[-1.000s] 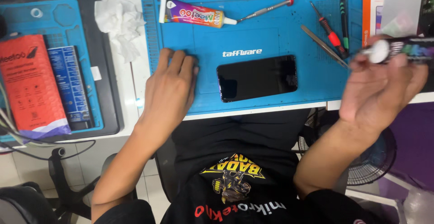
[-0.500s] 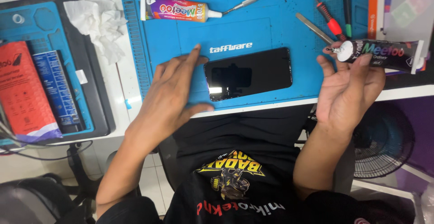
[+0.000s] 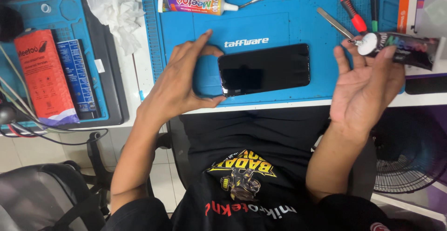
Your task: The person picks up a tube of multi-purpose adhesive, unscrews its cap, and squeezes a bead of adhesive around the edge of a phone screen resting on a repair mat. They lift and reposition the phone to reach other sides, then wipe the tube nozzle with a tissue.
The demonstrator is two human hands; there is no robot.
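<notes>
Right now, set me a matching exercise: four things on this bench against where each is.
Things:
1. phone
2. dark glue tube
3. tissue
4. red screwdriver

Places:
A. crumpled beside the blue mat's left edge
B. flat on the mat, left hand at its end
C. on the mat, upper right
D. held in the right hand

Pairs: 1-B, 2-D, 3-A, 4-C

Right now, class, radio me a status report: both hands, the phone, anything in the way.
Left hand cups the end of the dark phone on the blue mat. Right hand holds a dark glue tube. Nothing lies on the phone.
</notes>
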